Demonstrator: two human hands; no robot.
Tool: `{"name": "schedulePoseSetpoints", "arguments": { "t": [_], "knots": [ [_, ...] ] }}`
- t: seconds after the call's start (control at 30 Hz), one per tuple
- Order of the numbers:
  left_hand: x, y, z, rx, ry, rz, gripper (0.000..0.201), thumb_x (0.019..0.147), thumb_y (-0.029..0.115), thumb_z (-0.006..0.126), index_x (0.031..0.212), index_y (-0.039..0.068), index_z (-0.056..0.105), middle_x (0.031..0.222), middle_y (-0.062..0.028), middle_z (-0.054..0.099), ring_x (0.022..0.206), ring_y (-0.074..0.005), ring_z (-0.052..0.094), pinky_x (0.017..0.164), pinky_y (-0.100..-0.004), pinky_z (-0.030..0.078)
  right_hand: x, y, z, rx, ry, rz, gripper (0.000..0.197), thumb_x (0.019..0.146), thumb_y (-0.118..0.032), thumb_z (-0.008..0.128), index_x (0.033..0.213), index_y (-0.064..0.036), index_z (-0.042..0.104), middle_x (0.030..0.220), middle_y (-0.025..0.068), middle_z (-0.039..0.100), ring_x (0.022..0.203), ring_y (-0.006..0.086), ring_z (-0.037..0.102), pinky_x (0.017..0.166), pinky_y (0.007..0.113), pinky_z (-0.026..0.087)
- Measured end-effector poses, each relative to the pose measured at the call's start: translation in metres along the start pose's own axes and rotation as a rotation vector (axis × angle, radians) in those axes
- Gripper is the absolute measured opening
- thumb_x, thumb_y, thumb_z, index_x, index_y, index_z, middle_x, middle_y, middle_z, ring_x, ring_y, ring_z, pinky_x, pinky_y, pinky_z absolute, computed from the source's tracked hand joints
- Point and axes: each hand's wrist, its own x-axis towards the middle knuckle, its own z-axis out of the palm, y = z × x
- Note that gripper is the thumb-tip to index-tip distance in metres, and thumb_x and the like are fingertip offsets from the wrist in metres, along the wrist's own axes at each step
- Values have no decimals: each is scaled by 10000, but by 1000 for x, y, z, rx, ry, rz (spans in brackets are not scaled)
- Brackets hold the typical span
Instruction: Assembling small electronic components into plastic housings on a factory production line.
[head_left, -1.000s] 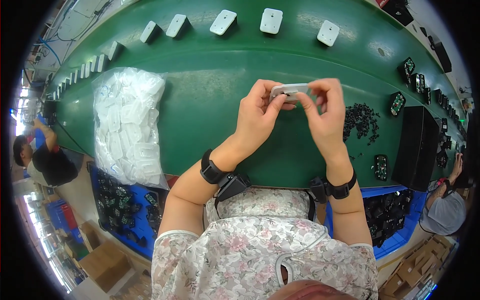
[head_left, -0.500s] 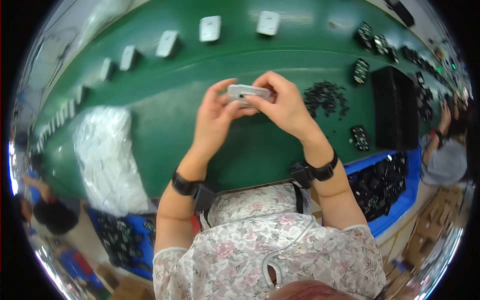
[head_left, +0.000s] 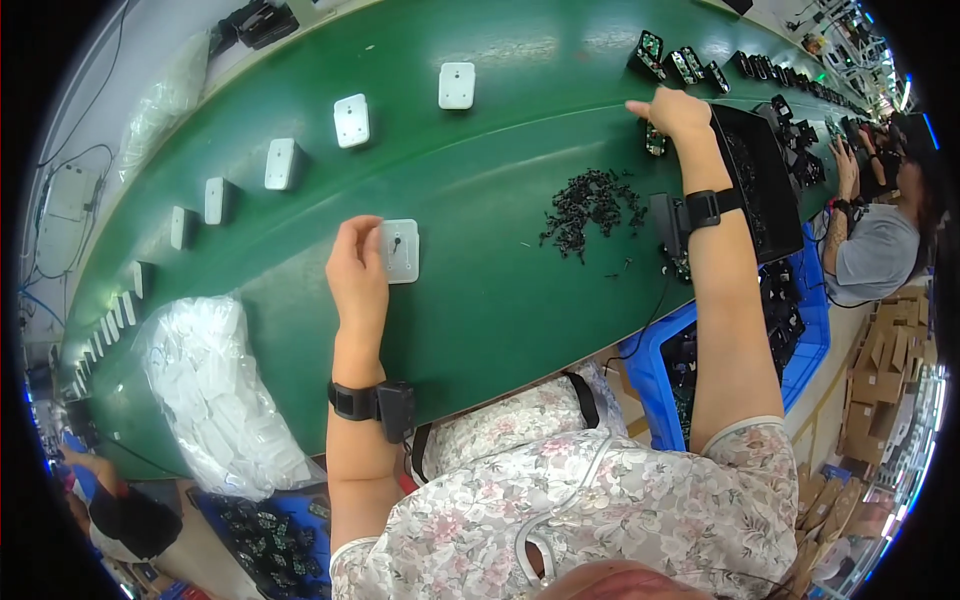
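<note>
My left hand (head_left: 358, 262) is closed at the left edge of a flat white plastic cover (head_left: 402, 253), its fingers curled against that side. The cover lies face up on the green table, with a small dark piece in its middle. Far off to the right, my right hand (head_left: 682, 114) is stretched out over a black housing with a green circuit board (head_left: 655, 140). One of its digits points out to the left, and the other fingers are mostly hidden by the hand. Whether it touches the housing is not clear.
Between my hands lies a pile of small black parts (head_left: 592, 208). A black bin (head_left: 768, 185) stands on the right, above a blue crate (head_left: 655, 365). White covers (head_left: 351, 121) stand in a curved row; a bag of white parts (head_left: 225, 395) lies left. A co-worker (head_left: 880, 250) sits at right.
My hands have parted. The right has let go of the white cover and reached far right; the left has brought the cover down to the table. The view has shifted too.
</note>
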Motion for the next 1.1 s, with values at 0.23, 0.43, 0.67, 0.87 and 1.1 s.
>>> {"name": "schedulePoseSetpoints", "arguments": {
  "t": [0.23,0.43,0.67,0.87,1.1],
  "knots": [
    [-11,32,-7,567,-73,266,367,752,122,716,1063,11,555,971,-158,525,906,-347,508,780,-408,434,-8,-11,22,941,73,-155,458,824,-258,680,1145,43,550,1031,117,621,852,157,616,714,293,526],
    [-18,37,-7,448,-223,313,521,633,11,750,1096,5,513,1011,-168,532,944,-359,496,818,-420,417,-103,-120,10,1660,-170,-637,406,804,-79,692,1158,-37,496,1084,56,593,1013,150,559,927,295,431],
    [-13,31,1,250,-244,367,440,640,-54,694,1047,7,540,1023,-143,577,1009,-327,522,876,-402,430,-131,-145,29,859,274,-799,387,777,-84,618,1156,-64,540,1114,118,567,1075,274,515,946,363,418],
    [-15,33,-7,107,-234,192,433,742,-48,633,1158,24,541,1140,-148,583,1093,-338,527,913,-398,449,-148,-150,14,972,299,-875,418,764,-61,665,1173,-59,580,1106,116,606,1018,284,558,913,359,443],
    [-14,22,-21,-1,-275,274,473,801,-127,456,1218,70,562,1265,-128,554,1158,-298,535,958,-365,464,-174,-163,13,915,246,-955,409,764,-99,697,1157,-51,593,1083,123,621,1007,288,573,891,364,455]
  ]
}}
